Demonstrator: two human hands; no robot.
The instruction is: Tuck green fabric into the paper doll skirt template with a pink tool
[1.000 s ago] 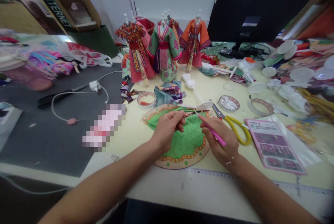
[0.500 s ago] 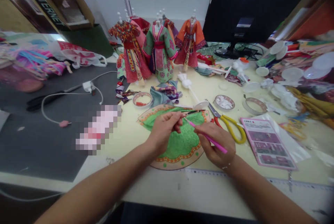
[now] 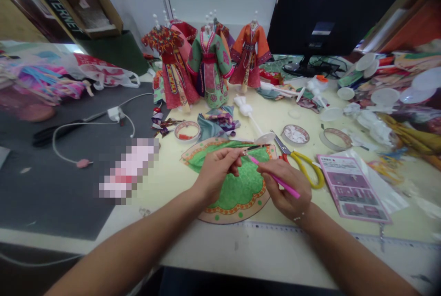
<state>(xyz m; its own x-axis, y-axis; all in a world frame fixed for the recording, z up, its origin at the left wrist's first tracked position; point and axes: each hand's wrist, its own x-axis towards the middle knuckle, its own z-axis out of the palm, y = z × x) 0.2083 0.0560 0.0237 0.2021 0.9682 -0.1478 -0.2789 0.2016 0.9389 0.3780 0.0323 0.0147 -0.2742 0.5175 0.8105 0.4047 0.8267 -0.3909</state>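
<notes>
My right hand [image 3: 287, 183] grips a slim pink pen-like tool [image 3: 287, 187], its tip pointing at the fingertips of my left hand [image 3: 218, 169]. Thumb and forefinger of the left hand are pinched together on something too small to make out. Beneath both hands lies a green fabric piece [image 3: 241, 185] with an orange and peach patterned border, partly folded at its far side. A dark narrow strip [image 3: 257, 147] shows just beyond the left fingertips; whether it is held I cannot tell.
Yellow-handled scissors [image 3: 306, 167] lie close to my right hand. Behind stand several dressed doll figures [image 3: 210, 66], with a white doll stand [image 3: 255, 123] lying before them. Tape rolls [image 3: 188, 131], a printed card [image 3: 354, 190], a ruler [image 3: 275, 227] and a white cable [image 3: 57, 142] are around.
The tool in my right hand has shifted very slightly, its tip still by the left fingertips. The whole view has moved a little; otherwise things lie as before.
</notes>
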